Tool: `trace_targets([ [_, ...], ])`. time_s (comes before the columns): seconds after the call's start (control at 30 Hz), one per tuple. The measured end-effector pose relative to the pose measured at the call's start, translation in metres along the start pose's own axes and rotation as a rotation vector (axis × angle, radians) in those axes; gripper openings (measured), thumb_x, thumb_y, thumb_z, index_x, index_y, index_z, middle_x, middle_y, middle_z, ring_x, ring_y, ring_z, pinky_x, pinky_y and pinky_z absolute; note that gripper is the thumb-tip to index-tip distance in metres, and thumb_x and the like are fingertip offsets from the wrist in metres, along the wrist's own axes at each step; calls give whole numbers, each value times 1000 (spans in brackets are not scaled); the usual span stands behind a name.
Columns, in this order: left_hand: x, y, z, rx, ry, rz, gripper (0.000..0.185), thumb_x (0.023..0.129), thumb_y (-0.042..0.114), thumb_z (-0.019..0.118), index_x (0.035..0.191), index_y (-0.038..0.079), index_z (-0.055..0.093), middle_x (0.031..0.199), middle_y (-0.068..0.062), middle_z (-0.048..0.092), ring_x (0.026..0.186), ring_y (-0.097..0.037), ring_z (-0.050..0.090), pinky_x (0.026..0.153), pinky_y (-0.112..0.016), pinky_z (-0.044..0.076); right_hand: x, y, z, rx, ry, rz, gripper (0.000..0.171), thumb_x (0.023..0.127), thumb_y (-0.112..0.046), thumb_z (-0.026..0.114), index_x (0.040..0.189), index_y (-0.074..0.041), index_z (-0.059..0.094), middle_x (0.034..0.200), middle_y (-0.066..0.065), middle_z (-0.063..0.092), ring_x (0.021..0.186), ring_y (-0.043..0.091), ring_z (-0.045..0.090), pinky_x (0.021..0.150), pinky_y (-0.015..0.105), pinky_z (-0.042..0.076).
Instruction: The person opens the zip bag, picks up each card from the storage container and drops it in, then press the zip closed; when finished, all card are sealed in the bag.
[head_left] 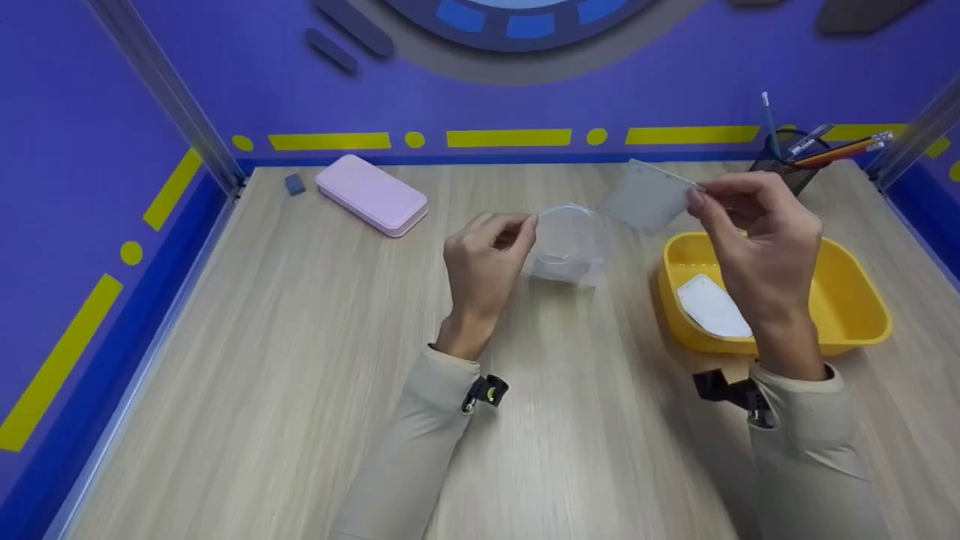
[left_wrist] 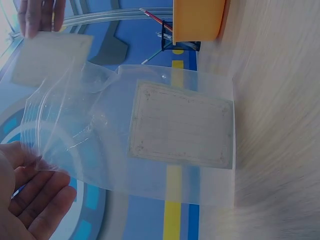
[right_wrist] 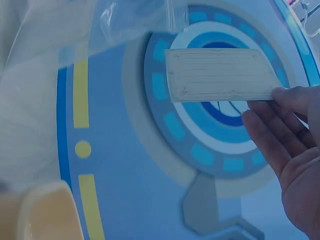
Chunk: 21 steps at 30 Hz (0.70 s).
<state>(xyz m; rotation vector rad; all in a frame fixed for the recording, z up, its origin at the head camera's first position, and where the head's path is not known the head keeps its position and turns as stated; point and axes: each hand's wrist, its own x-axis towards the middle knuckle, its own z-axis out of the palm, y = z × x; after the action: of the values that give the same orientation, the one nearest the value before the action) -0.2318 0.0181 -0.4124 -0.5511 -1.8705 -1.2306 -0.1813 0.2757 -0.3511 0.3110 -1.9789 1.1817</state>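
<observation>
My left hand (head_left: 486, 262) pinches the top edge of a clear zip bag (head_left: 566, 234), which stands upright over the table with its mouth partly spread. Inside the bag, a lined card with a decorated border (left_wrist: 182, 125) lies near the bottom, as the left wrist view shows. To the right, my right hand (head_left: 769, 247) pinches a similar lined card (right_wrist: 220, 75) by one corner between thumb and fingers. That card is in the air, just right of the bag's mouth and apart from my left hand. Below my right hand, a white card (head_left: 711, 307) lies in the yellow tray (head_left: 855, 300).
A pink case (head_left: 372, 195) lies at the back left, beside a small dark blue eraser-like block (head_left: 295, 184). At the back right stands a black mesh holder (head_left: 784, 161) with several pencils. A patterned blue wall (head_left: 337, 105) rises behind the wooden table (head_left: 300, 337).
</observation>
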Motion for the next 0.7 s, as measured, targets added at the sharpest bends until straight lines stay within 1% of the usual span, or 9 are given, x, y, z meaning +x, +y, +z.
trace_targets([
  [0.2,0,0,1,6,0,1,5,92,4,82,88,0,82,80,-7,75,69,-15,71,67,-21,58,-4,-16,5,98,55,6,20,91,14,76,109,14,69,103,1,75,94,13,73,89,21,57],
  [0.4,0,0,1,7,-1,5,7,92,5,82,87,1,82,79,-6,75,69,-15,71,66,-22,58,-8,-27,8,187,86,-11,20,91,13,76,109,16,68,102,14,75,93,19,75,88,24,58],
  [0.6,0,0,0,5,2,12,8,93,6,81,87,1,81,79,-6,74,69,-15,71,66,-23,58,-10,-26,16,199,51,-41,20,88,17,77,106,16,69,101,10,76,88,17,73,82,22,58],
  [0.7,0,0,1,8,3,13,8,92,5,81,86,1,81,78,-6,74,69,-15,71,66,-23,58,-11,-23,19,204,25,-44,21,86,21,76,104,17,68,100,9,75,87,17,72,82,22,58],
])
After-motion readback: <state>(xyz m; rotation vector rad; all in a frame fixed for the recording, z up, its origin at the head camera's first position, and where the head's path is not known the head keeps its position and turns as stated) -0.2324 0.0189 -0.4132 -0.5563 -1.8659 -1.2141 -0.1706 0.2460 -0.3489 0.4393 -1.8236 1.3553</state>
